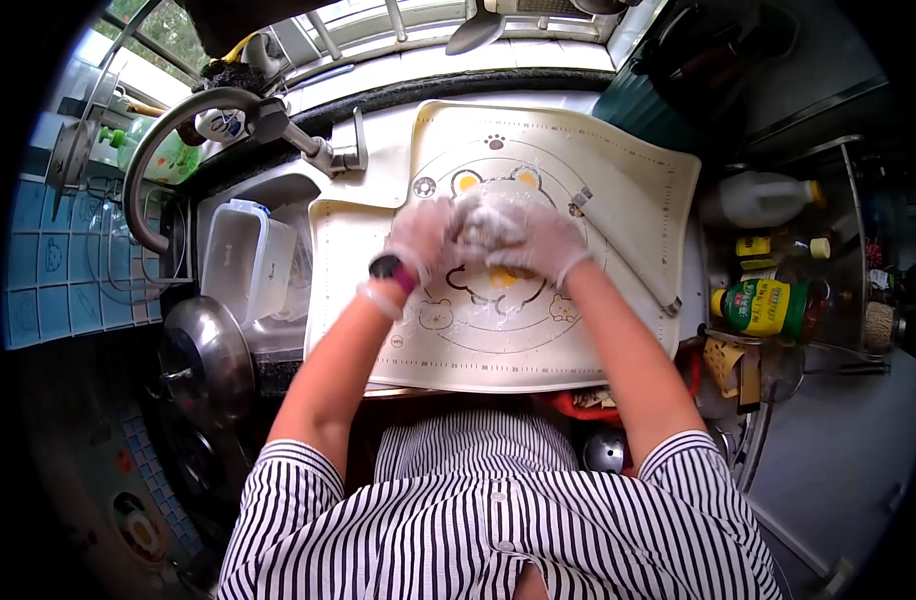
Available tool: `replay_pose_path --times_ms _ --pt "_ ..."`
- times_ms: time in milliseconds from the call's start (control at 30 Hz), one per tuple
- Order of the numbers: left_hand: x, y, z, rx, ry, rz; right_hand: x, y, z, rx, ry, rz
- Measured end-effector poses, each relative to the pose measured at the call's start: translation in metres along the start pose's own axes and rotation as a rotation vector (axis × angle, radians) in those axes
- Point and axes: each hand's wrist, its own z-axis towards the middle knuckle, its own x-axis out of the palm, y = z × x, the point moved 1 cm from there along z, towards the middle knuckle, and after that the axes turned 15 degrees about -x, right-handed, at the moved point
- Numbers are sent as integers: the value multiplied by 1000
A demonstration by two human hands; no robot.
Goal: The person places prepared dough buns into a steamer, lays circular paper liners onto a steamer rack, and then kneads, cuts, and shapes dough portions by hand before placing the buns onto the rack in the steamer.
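My left hand (425, 238) and my right hand (550, 240), both in thin clear gloves, close in from either side on a whitish, floury lump that looks like dough (490, 226). My fingers are curled against it, and the gloves partly hide its outline. Beneath lies a cream baking mat (378, 350) printed with a bear, circles and edge rulers, with white powder scattered over its middle. To the right of my right hand, a long thin grey tool (633, 255) rests slantwise on the mat; its exact kind is unclear.
A sink at left holds a clear plastic container (240, 260) under a curved faucet (143, 165). A metal pot lid (208, 362) stands in front of it. Bottles, including a green-and-yellow one (768, 308), fill a rack at right. A spatula (475, 32) hangs at the window.
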Motion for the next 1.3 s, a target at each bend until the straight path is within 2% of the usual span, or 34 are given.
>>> replay_pose_path --times_ms 67,100,167,267,300,333,367,400,467,533,600,633,667,700,733,767,833,867,933,967,1000,1067,1133,1167,1200,1233,1267,1300 --pt "-16 3 29 -286 304 -402 -2 -31 25 75 -89 504" --pt "-7 9 47 -286 308 -400 -3 -38 35 61 -120 560" --pt "12 17 72 -395 248 -582 -12 -35 44 19 -162 458" --pt "-1 6 41 -400 230 -632 -27 -2 26 -27 -180 94" --pt "6 0 25 -210 -11 -285 -21 6 13 -51 -190 -9" --pt "6 0 3 -122 -14 -310 -11 9 -2 -81 -214 -87" --pt "12 2 -18 -26 3 -329 33 -13 -19 -143 -290 -143" --pt "23 3 -47 128 -278 -261 77 -35 -37 -202 -366 -205" --pt "44 12 -100 395 -356 -318 83 1 -98 -327 -425 -269" --pt "67 13 -144 278 -156 -306 94 22 -140 -288 -314 -202" --pt "72 2 -157 272 -445 -184 87 41 -141 -279 -340 -170" --pt "75 -3 -150 270 -445 -185 82 52 -124 -216 -373 -133" --pt "78 -7 -134 209 -357 -189 79 57 -107 -151 -405 -95" --pt "79 -9 -113 150 -269 -193 96 42 -83 -162 -309 -244" --pt "67 -9 -86 204 -422 26 87 36 -62 -160 -306 -245" --pt "63 -7 -65 120 -288 -48 79 29 -41 -65 -160 -165" --pt "50 -13 -61 -54 8 -101 83 24 -42 36 -7 -85" --pt "54 -15 -79 -59 23 -100 93 23 -59 -52 -93 -185" --pt "86 -9 -134 112 -344 -189 117 28 -108 -217 -290 -360" --pt "95 -5 -161 138 -345 -151 122 37 -133 -297 -324 -422" --pt "100 -1 -179 163 -338 -115 139 39 -155 -300 -265 -403" --pt "102 9 -183 185 -287 -119 148 40 -168 -360 -301 -372" --pt "103 16 -163 234 -278 -140 150 21 -139 -298 -346 -467" --pt "97 17 -132 221 -237 -51 115 25 -108 -137 -139 -407" --pt "86 16 -94 208 -195 36 111 1 -75 -76 -183 -493" --pt "74 16 -55 129 -119 175 107 -23 -44 -13 -222 -576" --pt "62 16 -18 50 -40 311 56 -20 -20 -15 -199 -536" --pt "48 15 10 -32 -193 110 25 -30 7 58 -228 -411"
